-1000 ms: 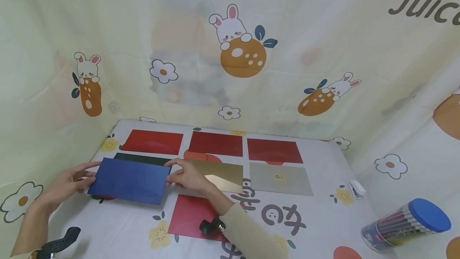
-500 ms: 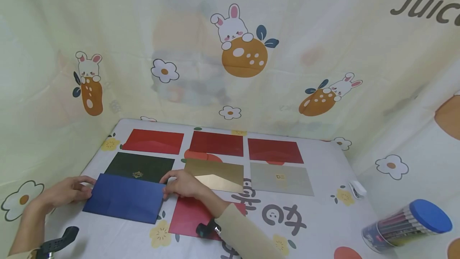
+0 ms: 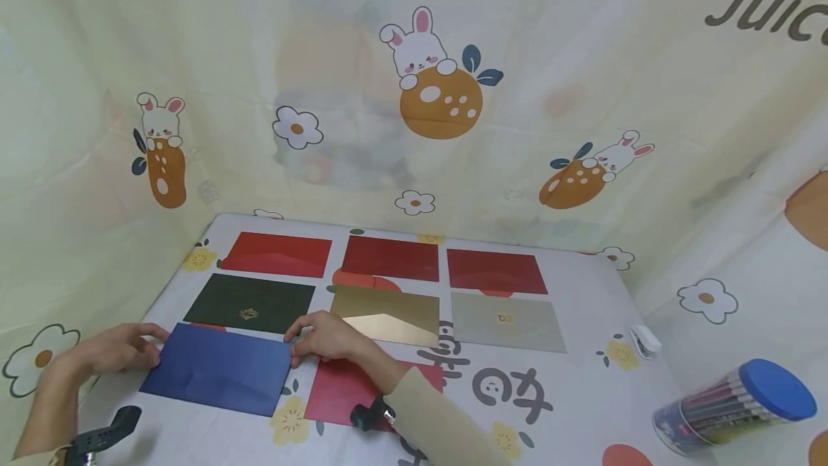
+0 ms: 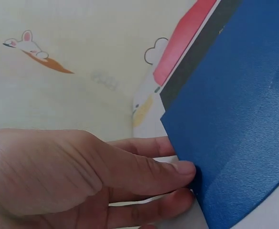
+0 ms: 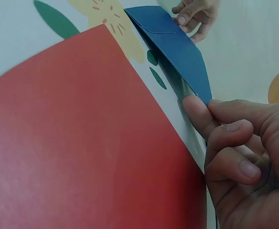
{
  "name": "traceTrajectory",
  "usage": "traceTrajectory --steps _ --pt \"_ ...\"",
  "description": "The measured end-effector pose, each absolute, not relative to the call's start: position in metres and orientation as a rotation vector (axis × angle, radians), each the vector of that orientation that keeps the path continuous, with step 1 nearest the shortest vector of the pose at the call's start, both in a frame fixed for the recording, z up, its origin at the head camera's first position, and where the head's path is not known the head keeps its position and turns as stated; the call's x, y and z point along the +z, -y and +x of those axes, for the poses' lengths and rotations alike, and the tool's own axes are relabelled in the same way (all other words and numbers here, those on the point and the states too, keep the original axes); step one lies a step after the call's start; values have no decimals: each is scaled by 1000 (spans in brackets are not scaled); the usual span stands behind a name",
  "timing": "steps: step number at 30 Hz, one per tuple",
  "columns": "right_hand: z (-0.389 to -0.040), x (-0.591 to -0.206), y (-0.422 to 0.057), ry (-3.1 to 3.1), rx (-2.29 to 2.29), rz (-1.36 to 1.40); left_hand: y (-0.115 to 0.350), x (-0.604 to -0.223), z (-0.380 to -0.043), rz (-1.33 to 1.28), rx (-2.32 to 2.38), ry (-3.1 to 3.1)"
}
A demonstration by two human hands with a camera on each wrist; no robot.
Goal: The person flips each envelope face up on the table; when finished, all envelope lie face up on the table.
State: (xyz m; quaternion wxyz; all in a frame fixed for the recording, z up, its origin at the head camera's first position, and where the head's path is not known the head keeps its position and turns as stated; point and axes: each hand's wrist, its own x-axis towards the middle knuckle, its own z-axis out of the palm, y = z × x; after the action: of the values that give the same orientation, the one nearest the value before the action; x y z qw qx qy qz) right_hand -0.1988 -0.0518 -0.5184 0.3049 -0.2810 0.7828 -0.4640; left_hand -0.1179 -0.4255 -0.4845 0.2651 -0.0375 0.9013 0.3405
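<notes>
A blue envelope (image 3: 216, 369) lies low over the front left of the table, held at both ends. My left hand (image 3: 116, 351) pinches its left edge; the thumb shows on top in the left wrist view, where the envelope (image 4: 240, 105) fills the right side. At the opposite edge, my right hand (image 3: 333, 336) grips it between thumb and index finger, as the right wrist view of the hand (image 5: 254, 152) shows. Directly behind is a dark green envelope (image 3: 249, 300) with a gold emblem. Under my right forearm lies a red envelope (image 3: 330, 398), partly hidden.
Three red envelopes (image 3: 388, 259) form the back row. A gold envelope (image 3: 394, 311) and a pale grey one (image 3: 507, 322) continue the middle row. At right stand a blue-lidded tub of pens (image 3: 731, 405) and a small white object (image 3: 643, 341). A printed curtain (image 3: 349, 56) surrounds the table.
Both hands have brought the blue envelope toward the front and slightly left, lowering it. The green envelope, mostly covered before, now shows fully. The other envelopes stay where they were.
</notes>
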Motion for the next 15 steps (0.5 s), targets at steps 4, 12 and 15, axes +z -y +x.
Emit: traceTrajectory --steps 4,12,15 --pt "-198 -519 52 -2086 -1214 -734 427 -484 -117 -103 905 -2410" --pt "-198 -518 53 -2098 -1207 -722 431 -483 -116 -159 890 -2370" --pt "-199 -518 50 -2091 -1221 -713 432 -481 -117 -169 897 -2354"
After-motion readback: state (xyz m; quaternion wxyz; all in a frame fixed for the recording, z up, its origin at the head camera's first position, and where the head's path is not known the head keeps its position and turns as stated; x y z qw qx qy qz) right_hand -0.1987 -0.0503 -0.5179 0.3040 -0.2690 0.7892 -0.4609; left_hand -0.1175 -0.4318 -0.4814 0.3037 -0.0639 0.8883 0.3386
